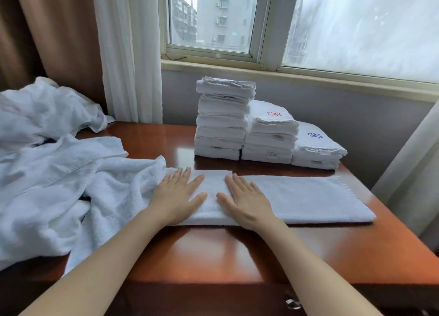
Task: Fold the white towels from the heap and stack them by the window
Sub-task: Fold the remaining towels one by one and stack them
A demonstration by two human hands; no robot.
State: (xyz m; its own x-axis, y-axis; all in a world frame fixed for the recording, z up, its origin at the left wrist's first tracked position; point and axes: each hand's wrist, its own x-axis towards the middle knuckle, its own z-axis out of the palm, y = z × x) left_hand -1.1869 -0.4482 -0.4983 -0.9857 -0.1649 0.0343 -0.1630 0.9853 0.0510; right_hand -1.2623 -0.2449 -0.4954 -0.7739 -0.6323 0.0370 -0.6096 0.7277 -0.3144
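Head view, and I've got both grips down flat on the towel [308,196]. It lies as a long strip across the middle of the surface [213,251]. The left grip [180,194] is spread wide, fingers straight, pressing the towel's left end where a flap is folded over. The right grip [244,201] is just beside it, also wide and flat, holding nothing, resting at the flap's right edge.

On the left the heap [47,173] sprawls, its near folds touching the towel's left end. On the far side, under the window [213,18], stand three stacks side by side: a tall one [221,120], a middle one [270,135] with a red logo on top, and a low one [316,149] with a blue logo. They stand just beyond the towel.
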